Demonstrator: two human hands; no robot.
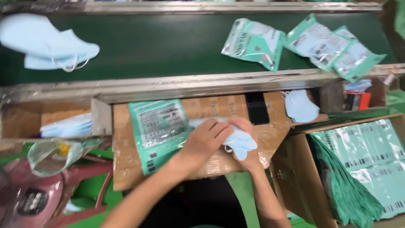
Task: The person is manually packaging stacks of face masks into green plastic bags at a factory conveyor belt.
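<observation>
My left hand (206,141) lies over a light blue face mask (242,143) on a taped cardboard work board (126,169), its fingers pressing the mask. My right hand (247,145) grips the same mask from the right side, partly hidden under it. A green and clear plastic pouch (158,131) lies flat on the board just left of my hands, its right edge touching the mask. Whether the mask has entered the pouch opening is hidden by my hands.
A dark green conveyor belt (168,42) runs across the top, carrying loose blue masks (50,42) at left and filled pouches (308,42) at right. A cardboard box of empty pouches (363,164) stands at right. Another mask (299,105) lies near it. A pink stool (38,194) is lower left.
</observation>
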